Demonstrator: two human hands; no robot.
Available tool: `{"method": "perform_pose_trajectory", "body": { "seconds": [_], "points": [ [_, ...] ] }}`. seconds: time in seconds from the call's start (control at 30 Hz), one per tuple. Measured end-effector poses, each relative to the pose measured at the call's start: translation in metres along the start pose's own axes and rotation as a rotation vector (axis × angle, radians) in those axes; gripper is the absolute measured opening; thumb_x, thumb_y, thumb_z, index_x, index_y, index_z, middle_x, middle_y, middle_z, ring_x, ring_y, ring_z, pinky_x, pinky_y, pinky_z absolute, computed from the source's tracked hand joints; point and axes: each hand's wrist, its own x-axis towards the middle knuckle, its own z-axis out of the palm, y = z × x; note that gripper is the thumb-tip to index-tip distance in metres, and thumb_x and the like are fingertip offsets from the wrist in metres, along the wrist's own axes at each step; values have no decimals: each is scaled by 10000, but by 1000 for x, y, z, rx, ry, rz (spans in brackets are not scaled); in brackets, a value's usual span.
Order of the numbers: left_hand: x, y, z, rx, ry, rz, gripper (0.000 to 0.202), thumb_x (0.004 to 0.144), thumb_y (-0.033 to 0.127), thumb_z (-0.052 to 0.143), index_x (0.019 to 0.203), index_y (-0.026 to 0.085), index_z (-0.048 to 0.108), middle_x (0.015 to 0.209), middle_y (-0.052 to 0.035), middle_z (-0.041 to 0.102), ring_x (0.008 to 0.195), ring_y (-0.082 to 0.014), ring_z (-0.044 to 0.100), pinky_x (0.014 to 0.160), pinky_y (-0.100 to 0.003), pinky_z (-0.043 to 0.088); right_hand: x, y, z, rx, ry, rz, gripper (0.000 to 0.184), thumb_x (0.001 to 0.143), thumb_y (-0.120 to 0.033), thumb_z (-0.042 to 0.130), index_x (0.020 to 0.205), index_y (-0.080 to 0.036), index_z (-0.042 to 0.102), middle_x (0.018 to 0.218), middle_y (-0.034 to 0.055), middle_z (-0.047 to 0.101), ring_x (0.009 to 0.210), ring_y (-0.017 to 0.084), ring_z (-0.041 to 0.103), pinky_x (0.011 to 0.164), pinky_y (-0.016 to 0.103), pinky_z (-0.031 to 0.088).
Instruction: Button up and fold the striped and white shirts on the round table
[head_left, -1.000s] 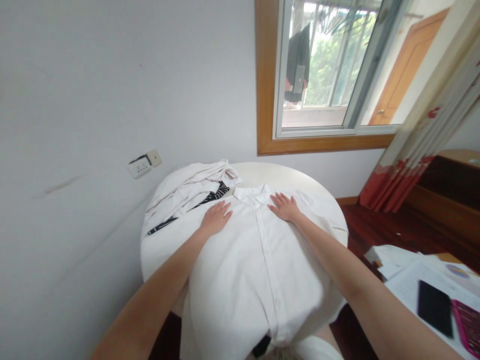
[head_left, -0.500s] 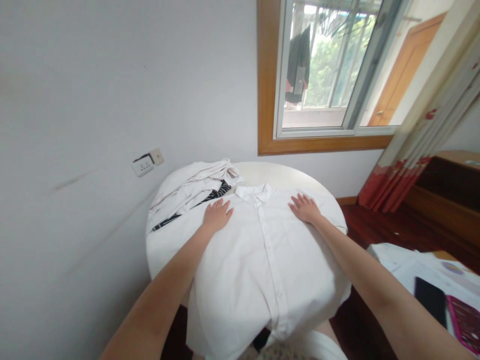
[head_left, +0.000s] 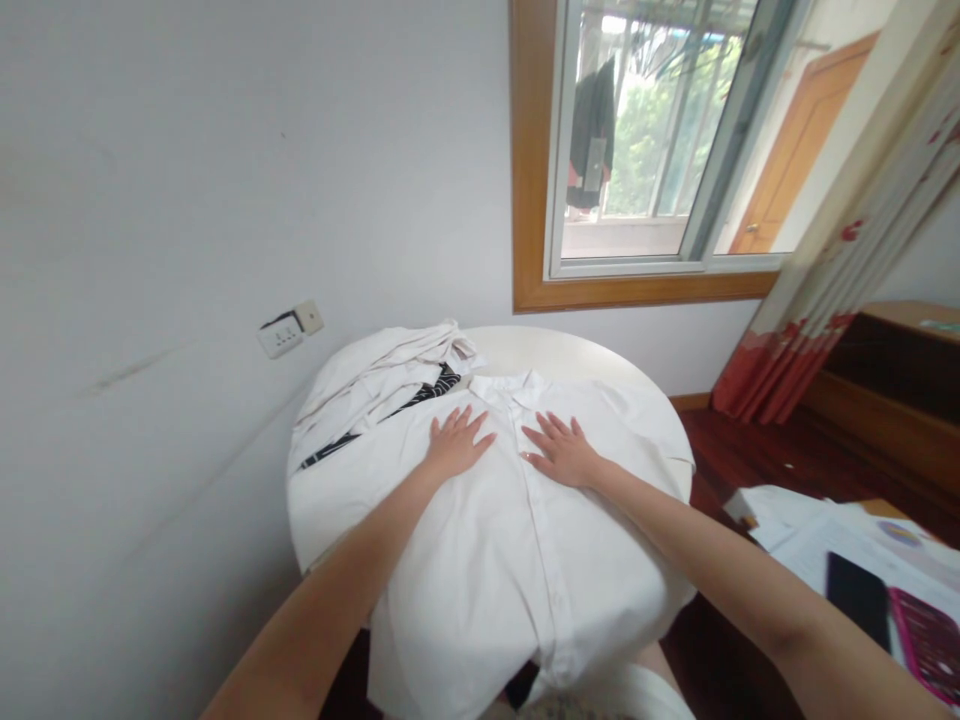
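A white button-up shirt (head_left: pixel 480 540) lies spread front side up, its collar (head_left: pixel 502 385) toward the wall and its lower hem hanging over the near edge of the round table (head_left: pixel 555 347). My left hand (head_left: pixel 457 445) rests flat on the shirt's chest, left of the button strip, fingers spread. On the other side of the strip, my right hand (head_left: pixel 561 450) lies flat too, with its fingers apart. Neither hand grips the cloth. Beyond my left hand is a heap of white clothing (head_left: pixel 382 375) with a black patterned piece (head_left: pixel 420 398) showing under it.
A wall socket (head_left: pixel 281 337) sits left of the table, and a wood-framed window (head_left: pixel 529 200) is beyond it. At the right, papers (head_left: pixel 802 540), a black phone (head_left: pixel 857 595) and a pink-edged item (head_left: pixel 926 640) lie on a low surface near a curtain (head_left: pixel 780 350).
Both hands have slid inward and slightly toward me over the shirt, the right one farther, and now lie close to the button strip. The shirt stays spread out.
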Motion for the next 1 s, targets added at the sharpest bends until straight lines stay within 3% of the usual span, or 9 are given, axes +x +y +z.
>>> {"method": "perform_pose_trajectory", "body": {
  "seconds": [0.23, 0.43, 0.63, 0.77, 0.87, 0.93, 1.0],
  "points": [
    [-9, 0, 5, 48, 19, -16, 596, 908, 591, 224, 1425, 312, 320, 1528, -99, 221, 1408, -290, 181, 1092, -588, 127, -13, 3, -2, 2, 46, 8, 686, 881, -690, 134, 1447, -332, 284, 1544, 74, 151, 1413, 305, 130, 1084, 594, 100],
    [-51, -9, -5, 42, -9, 142, 560, 936, 531, 224, 1439, 295, 295, 1532, -77, 216, 1417, -243, 164, 1130, -487, 129, -18, 9, 0, 7, 45, 23, 670, 896, -667, 170, 1440, -303, 313, 1541, 88, 159, 1413, 271, 151, 1108, 524, 131],
    [-89, -11, -20, 26, -17, 211, 543, 938, 526, 246, 1434, 313, 302, 1529, -41, 229, 1414, -227, 181, 1140, -463, 132, -18, 7, -9, 13, 64, 10, 579, 933, -571, 226, 1417, -282, 359, 1521, 85, 241, 1397, 263, 207, 1098, 518, 171],
    [-93, -6, -22, -35, 26, 212, 478, 943, 474, 294, 1394, 340, 374, 1490, 12, 329, 1391, -212, 248, 1139, -459, 164, -9, -18, -14, -21, 101, -113, 540, 942, -519, 261, 1424, -289, 341, 1523, 69, 240, 1406, 267, 168, 1106, 544, 97],
    [-92, -7, -26, -123, 49, 257, 422, 941, 406, 318, 1308, 309, 501, 1374, 21, 498, 1308, -180, 390, 1117, -400, 258, 3, -43, -8, 10, 79, -190, 566, 931, -568, 239, 1429, -315, 325, 1524, 57, 237, 1408, 274, 159, 1102, 550, 110],
    [-95, -14, -34, -161, 118, 234, 401, 931, 381, 328, 1225, 282, 583, 1252, 8, 603, 1199, -173, 498, 1070, -351, 338, 9, -55, -1, 50, 58, -181, 593, 924, -601, 192, 1433, -324, 316, 1524, 64, 233, 1407, 290, 157, 1085, 573, 136],
    [-101, -31, -45, -148, 248, 123, 394, 920, 368, 332, 1147, 250, 631, 1149, -18, 655, 1107, -185, 550, 1026, -337, 381, 15, -59, 6, 79, 52, -164, 609, 918, -618, 162, 1433, -332, 315, 1527, 65, 224, 1408, 298, 150, 1080, 588, 128]
  ]
}}
